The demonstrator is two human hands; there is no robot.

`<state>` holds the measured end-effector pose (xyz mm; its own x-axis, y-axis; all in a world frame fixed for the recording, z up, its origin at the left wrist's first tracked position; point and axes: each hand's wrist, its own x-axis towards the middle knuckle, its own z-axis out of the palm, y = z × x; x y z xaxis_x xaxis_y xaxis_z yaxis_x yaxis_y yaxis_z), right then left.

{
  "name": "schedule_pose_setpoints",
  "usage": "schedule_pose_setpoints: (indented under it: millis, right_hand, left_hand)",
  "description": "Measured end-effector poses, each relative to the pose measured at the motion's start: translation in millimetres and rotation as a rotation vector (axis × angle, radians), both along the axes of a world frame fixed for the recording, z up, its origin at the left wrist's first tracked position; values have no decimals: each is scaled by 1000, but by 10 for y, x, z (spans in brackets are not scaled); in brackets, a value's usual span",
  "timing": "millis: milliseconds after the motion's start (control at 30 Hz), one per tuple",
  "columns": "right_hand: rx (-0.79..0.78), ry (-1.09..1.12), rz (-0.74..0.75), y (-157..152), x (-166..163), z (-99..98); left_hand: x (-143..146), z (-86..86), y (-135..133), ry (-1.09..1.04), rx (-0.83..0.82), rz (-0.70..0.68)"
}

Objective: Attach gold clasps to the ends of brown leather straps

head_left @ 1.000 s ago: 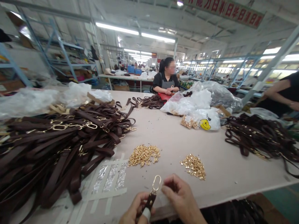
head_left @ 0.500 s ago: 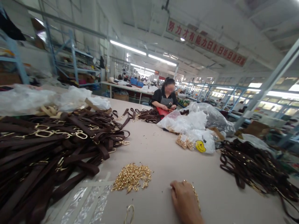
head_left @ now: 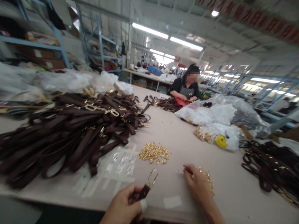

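My left hand [head_left: 126, 203], at the table's front edge, is closed around the end of a dark brown strap [head_left: 144, 192]. From that end a gold oblong clasp [head_left: 153, 177] sticks up, away from me. My right hand [head_left: 196, 182] rests on the tabletop with its fingers curled together beside a small pile of gold metal pieces [head_left: 208, 180]. What its fingertips hold, if anything, is too small to make out. Between and beyond the hands lies a larger heap of small gold pieces [head_left: 154, 153].
A big heap of brown straps [head_left: 77, 137] with gold hardware covers the left side; more straps [head_left: 266, 165] lie at right. Plastic bags [head_left: 217, 116] and a bag of gold pieces [head_left: 203, 133] sit farther back. A co-worker [head_left: 185, 85] sits across the table [head_left: 173, 130].
The view has turned left and down. My left hand has come into sight with the strap end, of which only the clasp showed before. My right hand stays by the small pile.
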<state>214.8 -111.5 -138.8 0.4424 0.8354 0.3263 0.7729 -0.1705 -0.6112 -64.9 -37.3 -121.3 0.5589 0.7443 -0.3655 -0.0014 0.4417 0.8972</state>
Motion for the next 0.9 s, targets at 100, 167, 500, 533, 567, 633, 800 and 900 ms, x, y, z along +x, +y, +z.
schedule_pose_setpoints:
  millis: [100,167,500,533,567,633,800,900]
  right_hand:
    - [113,443,73,-47,-485,73]
    - [122,544,108,-71,-825,129]
    - [216,93,291,-26,-1384,169]
    - [218,59,304,-25,-1390,170]
    - [217,35,310,-28,-1397,172]
    - [207,23,302,-40,-1416,178]
    - [160,259,157,-62,-1452,177]
    - [149,552,82,-52,-1467,139]
  left_hand:
    - [16,135,-17,-17,-22,17]
    - [30,144,-23,-23,-25,26]
    - [-1,96,-81,0,157,41]
    - [-8,90,-86,16,190,39]
    - [-17,85,-92,35,226,37]
    - [-39,82,-108,81,311,36]
    - [-93,154,-127,174,533,28]
    - [-96,212,-126,139,549,0]
